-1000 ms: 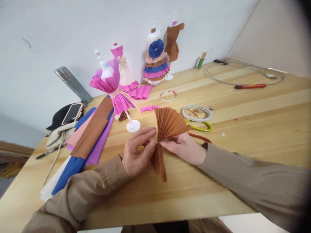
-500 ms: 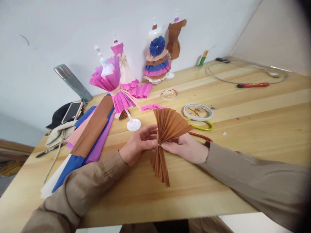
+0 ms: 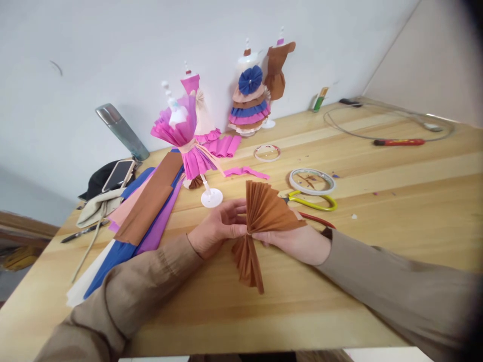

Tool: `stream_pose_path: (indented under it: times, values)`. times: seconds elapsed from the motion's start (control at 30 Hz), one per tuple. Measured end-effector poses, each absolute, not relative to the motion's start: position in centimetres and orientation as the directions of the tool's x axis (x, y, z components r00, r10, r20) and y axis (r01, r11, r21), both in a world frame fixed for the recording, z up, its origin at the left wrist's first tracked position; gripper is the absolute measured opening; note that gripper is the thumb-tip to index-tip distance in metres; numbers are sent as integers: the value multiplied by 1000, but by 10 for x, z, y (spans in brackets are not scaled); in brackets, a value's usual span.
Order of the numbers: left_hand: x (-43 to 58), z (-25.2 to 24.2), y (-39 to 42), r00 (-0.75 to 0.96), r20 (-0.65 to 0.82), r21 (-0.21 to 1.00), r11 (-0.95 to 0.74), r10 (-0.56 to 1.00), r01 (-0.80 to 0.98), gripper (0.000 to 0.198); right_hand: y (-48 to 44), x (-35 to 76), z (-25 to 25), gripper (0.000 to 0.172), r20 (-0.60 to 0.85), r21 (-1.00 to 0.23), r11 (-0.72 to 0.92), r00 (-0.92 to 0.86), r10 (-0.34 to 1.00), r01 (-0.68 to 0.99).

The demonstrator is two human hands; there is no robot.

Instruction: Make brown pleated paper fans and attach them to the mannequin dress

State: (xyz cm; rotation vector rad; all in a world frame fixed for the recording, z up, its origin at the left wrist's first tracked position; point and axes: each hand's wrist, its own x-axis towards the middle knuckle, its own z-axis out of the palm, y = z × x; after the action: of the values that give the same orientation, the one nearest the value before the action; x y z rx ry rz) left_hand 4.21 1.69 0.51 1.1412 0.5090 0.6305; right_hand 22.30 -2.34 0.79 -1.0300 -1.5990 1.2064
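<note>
A pleated brown paper piece is pinched at its narrow middle, fanned wide above and narrower below. My left hand closes its thumb and fingers on the middle from the left. From the right, my right hand grips the same spot, its fingers partly hidden behind the upper fan. Just beyond the hands stands a small white dress form in a pink paper dress. Yellow-handled pliers and a red handle lie beside my right hand.
Stacked coloured paper strips lie at the left by a phone and a pen. Tape rolls sit beyond the pliers. Dressed forms stand along the wall, with a cable and red tool at the right.
The upper brown fan has spread further right and down over my right hand. The lower pleats reach slightly more to the left. The whole view has shifted slightly, showing more of the pliers.
</note>
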Motion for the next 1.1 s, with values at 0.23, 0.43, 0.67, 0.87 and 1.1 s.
stream_pose_path:
  times: [0.23, 0.43, 0.67, 0.87, 1.1]
  values:
    - [43, 7, 17, 777, -38, 929, 309, 629, -204, 59, -27, 216, 10, 34, 82, -996, 74, -259, 962, -41]
    - [42, 6, 19, 792, -34, 945, 279, 610, -174, 53, -26, 214, 11, 33, 90, -990, 60, -242, 966, -127]
    - [42, 5, 19, 778, -52, 939, 295, 626, -174, 44, -25, 215, 10, 36, 85, -990, 58, -221, 972, -130]
    - [42, 2, 15, 735, -17, 957, 225, 678, -185, 52, -26, 218, 9, 28, 171, -985, 170, -228, 959, -24]
    - [42, 5, 8, 667, -14, 984, 128, 745, -122, 59, -25, 222, 5, 16, 235, -957, 271, -269, 934, 106]
